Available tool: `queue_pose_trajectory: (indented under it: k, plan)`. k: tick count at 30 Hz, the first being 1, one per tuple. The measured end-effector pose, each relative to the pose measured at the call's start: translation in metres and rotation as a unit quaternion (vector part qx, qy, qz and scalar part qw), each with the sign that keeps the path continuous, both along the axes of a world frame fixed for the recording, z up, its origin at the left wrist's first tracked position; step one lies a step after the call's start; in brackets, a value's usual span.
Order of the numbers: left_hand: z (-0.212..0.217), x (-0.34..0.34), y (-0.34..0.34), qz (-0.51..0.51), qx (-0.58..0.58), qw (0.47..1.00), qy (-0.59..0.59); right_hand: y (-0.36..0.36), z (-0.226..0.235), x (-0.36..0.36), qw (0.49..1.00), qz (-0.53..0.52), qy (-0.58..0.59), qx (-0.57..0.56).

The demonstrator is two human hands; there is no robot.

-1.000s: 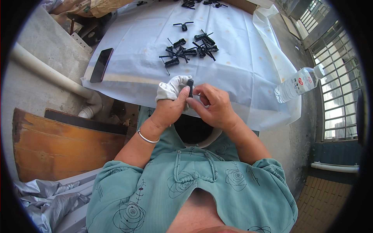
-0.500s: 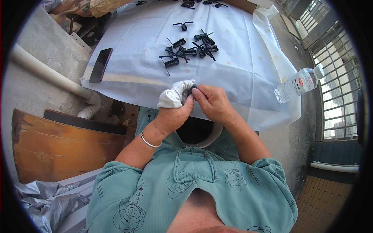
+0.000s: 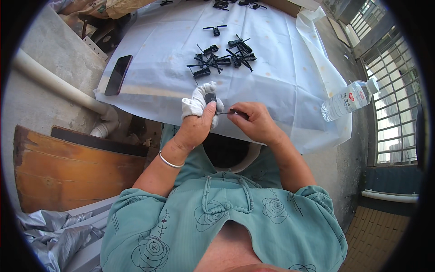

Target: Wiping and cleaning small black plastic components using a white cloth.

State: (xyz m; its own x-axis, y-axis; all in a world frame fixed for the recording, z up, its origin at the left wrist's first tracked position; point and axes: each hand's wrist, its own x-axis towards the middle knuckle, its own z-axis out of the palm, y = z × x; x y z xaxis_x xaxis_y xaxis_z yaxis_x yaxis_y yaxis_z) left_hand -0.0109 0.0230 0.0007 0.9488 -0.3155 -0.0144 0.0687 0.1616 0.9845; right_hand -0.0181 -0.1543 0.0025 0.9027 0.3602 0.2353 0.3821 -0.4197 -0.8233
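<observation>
My left hand [image 3: 197, 119], in a white glove that leaves the thumb bare, is closed on a small black plastic part [image 3: 210, 97] above the table's near edge. The thumb presses on the part's lower end. To its right, the fingers of my right hand [image 3: 257, 123] are closed round a dark piece with a thin shaft [image 3: 222, 113], which points toward the left hand. Whether the shaft touches the black part I cannot tell. Beyond my hands lies a loose pile of black plastic parts [image 3: 209, 60] with thin arms sticking out, with a single part [image 3: 216, 30] behind it.
White plastic sheeting [image 3: 158, 68] covers the table. A dark phone [image 3: 118, 75] lies at the left, and a clear water bottle [image 3: 346, 100] at the right edge. More black parts [image 3: 221, 5] lie at the far side. Below my hands is a round dark-bottomed container [image 3: 249, 157].
My hands have moved apart, the left one slightly leftward. The black part now shows in the opened-up glove, and a thin shaft shows at my right fingers.
</observation>
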Motion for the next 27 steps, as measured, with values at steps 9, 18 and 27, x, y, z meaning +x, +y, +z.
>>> queue_pose_trajectory:
  k: [9,18,27]
  plan:
    - [0.002,-0.003,0.002,-0.065,0.026,0.994,-0.086,0.009,0.008,-0.001,0.98,-0.027,0.136,0.144]
    - [-0.001,-0.003,0.003,-0.009,0.084,0.984,-0.154,0.017,0.012,0.0,0.994,0.003,0.083,0.066]
    - [-0.002,-0.007,0.009,0.024,0.218,0.939,-0.265,0.033,-0.002,0.005,0.993,0.01,0.104,0.053]
